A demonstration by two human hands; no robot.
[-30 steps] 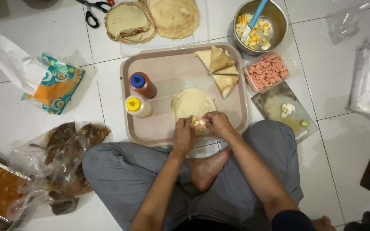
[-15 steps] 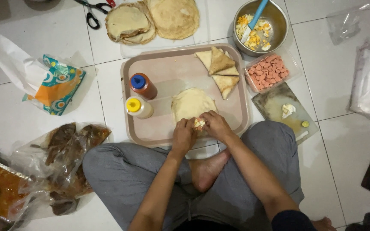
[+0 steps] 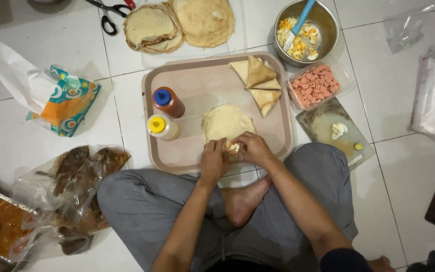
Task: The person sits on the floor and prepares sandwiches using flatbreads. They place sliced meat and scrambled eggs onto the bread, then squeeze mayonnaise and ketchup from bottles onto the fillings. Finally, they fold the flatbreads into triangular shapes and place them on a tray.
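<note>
A round pale flatbread (image 3: 226, 122) lies on a beige tray (image 3: 197, 83) in front of my crossed legs. My left hand (image 3: 213, 160) and my right hand (image 3: 252, 148) both pinch its near edge, folding it around a yellow-white filling (image 3: 232, 147) that shows between the fingers. Three folded triangular wraps (image 3: 258, 80) rest at the tray's far right corner. A red bottle with a blue cap (image 3: 165, 101) and a white bottle with a yellow cap (image 3: 162, 126) stand on the tray's left side.
A metal bowl (image 3: 328, 22) of egg mix with a blue spatula, a clear box of pink sausage pieces (image 3: 317, 85) and a cutting board (image 3: 328, 126) sit right of the tray. Stacked flatbreads (image 3: 177, 22), scissors (image 3: 109, 12), a tissue pack (image 3: 66, 100) and plastic bags (image 3: 71, 186) lie around.
My hands have stayed at the flatbread's near edge, with the fingers shifting slightly closer over the filling. Nothing else moved.
</note>
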